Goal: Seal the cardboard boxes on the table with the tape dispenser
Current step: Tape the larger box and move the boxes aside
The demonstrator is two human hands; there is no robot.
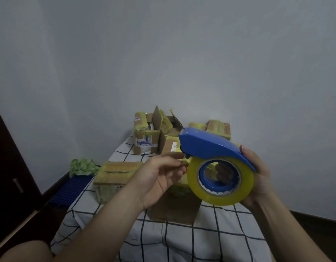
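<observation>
My right hand (258, 173) grips a blue tape dispenser (206, 143) loaded with a yellowish tape roll (220, 197), held up in the air over the table. Fingers of that hand show through the roll's hub. My left hand (161, 172) reaches to the roll's left edge, its fingertips pinching at the tape end just under the dispenser's nose. Below the hands stands a brown cardboard box (174, 208), mostly hidden. A flat taped box (116, 172) lies to the left. More boxes stand at the far end, one with open flaps (163, 123).
The table wears a white cloth with a black grid (182, 241). Boxes (219, 128) crowd its far end against the grey wall. A blue plastic crate (68, 191) and a green bag (82, 166) lie on the floor at left, beside a dark door (10, 167).
</observation>
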